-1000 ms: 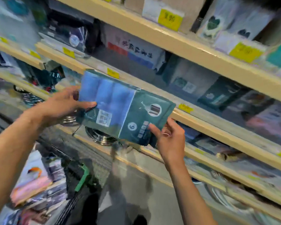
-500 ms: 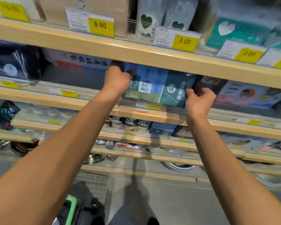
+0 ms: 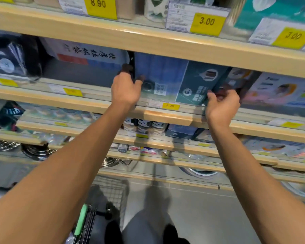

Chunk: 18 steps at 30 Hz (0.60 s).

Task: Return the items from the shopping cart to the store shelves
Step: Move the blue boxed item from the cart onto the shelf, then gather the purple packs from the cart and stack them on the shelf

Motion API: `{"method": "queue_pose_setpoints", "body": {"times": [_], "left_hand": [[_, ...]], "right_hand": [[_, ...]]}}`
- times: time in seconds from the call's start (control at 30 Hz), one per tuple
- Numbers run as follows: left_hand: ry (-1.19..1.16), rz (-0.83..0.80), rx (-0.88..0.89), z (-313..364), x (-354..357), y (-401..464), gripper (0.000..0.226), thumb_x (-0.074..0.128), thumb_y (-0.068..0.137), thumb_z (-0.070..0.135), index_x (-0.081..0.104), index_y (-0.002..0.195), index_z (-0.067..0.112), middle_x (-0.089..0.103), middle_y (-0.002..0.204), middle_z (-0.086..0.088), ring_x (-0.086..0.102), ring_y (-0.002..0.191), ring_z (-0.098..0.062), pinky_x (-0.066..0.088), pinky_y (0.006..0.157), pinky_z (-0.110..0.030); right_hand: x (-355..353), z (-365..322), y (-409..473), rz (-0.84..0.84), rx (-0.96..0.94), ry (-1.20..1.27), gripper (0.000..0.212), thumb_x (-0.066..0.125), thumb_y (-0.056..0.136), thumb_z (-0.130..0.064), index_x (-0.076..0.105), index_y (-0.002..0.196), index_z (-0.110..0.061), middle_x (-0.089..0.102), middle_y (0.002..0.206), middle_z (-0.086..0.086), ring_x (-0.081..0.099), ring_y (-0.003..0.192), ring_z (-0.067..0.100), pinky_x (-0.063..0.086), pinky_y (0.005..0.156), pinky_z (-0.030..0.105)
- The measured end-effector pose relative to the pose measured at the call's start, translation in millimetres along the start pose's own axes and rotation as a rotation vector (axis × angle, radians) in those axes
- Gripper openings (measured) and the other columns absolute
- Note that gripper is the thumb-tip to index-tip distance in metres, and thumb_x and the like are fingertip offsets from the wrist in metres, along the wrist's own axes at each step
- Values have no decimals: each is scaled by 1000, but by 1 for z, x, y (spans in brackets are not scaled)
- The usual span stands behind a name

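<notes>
Head view, looking forward and down along both arms to the store shelves. Blue-and-teal package [image 3: 176, 80] standing upright on the middle shelf [image 3: 167, 117], under the shelf board above, between a grey box with red and blue bands [image 3: 88, 57] on its left and a darker pack [image 3: 236, 80] touching its right edge. Left hand [image 3: 126, 88] gripping the package's left edge, thumb on the front face, fingers wrapped behind. Right hand [image 3: 222, 104] at the lower right corner, fingers curled; clamped on that corner or merely resting against it, cannot tell, since the fingertips sit in shadow. Yellow price tag [image 3: 170, 106] just below the package on the shelf rail.

Progress, as a judgement: this one item all but shelved, seated in its slot and lacking only release and perhaps a nudge to square it. Shopping cart [image 3: 88, 221] partly visible at the bottom left, green handle and wire frame showing; contents hidden from here, so number of items left to return impossible to tell. Remaining work likely: letting go, turning back to the cart, taking whatever is left there.
</notes>
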<state>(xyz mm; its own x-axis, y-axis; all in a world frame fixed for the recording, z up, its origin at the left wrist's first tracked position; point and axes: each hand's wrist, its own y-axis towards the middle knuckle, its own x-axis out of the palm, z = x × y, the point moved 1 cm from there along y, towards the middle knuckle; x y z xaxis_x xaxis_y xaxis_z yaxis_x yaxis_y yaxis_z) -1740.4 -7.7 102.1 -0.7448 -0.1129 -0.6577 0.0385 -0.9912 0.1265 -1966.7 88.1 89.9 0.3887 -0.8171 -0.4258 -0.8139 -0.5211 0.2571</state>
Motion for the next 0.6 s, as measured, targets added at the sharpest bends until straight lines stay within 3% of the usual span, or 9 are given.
{"method": "queue_pose_setpoints", "body": {"times": [0.1,0.2,0.3,0.37,0.43,0.53,0.6], "left_hand": [[-126,104,34,-6,-11,-13,28,63,93,28,59,106,3,64,106,-12,61,104,-29,50,88,-41],[-342,263,124,-18,-25,-52,15,62,92,17,62,106,10,65,103,-2,62,98,-16,52,87,-37],[-476,374,14,-43,-27,-112,11,59,90,5,66,96,10,67,93,-1,62,89,-17,52,82,-36],[-510,474,-173,-79,-37,-154,13,57,88,3,66,92,12,66,88,-2,62,85,-20,51,79,-39],[-479,637,-384,-140,-53,-203,14,55,87,5,66,89,14,67,85,-2,61,81,-22,51,75,-40],[-488,799,-685,-223,-74,-270,13,54,86,11,65,86,18,65,78,4,57,71,-15,49,69,-39],[-492,780,-840,-259,-89,-301,8,57,88,13,64,88,15,64,79,4,54,69,-10,50,67,-37]], "right_hand": [[-4,-5,-29,234,-55,188,28,75,82,-17,52,99,-20,49,87,1,45,71,11,49,73,31],[9,-24,-82,161,-190,323,32,72,82,-15,46,91,-31,46,81,3,41,68,13,43,64,29],[37,-46,-156,-105,-230,512,15,67,88,-9,53,91,-14,47,74,-1,43,65,10,39,60,22],[62,-54,-214,-370,-307,525,6,64,90,-7,58,89,-8,51,72,-4,48,62,7,41,58,24],[84,-57,-288,-702,-405,463,4,63,89,-10,62,86,-10,57,70,-3,55,60,13,45,57,30],[102,-54,-375,-1079,-508,383,8,64,89,-8,63,82,-11,52,62,-12,52,55,3,39,56,14],[113,-42,-414,-1307,-554,294,12,62,90,-4,64,80,-10,52,60,-13,52,55,-4,34,56,6]]}}
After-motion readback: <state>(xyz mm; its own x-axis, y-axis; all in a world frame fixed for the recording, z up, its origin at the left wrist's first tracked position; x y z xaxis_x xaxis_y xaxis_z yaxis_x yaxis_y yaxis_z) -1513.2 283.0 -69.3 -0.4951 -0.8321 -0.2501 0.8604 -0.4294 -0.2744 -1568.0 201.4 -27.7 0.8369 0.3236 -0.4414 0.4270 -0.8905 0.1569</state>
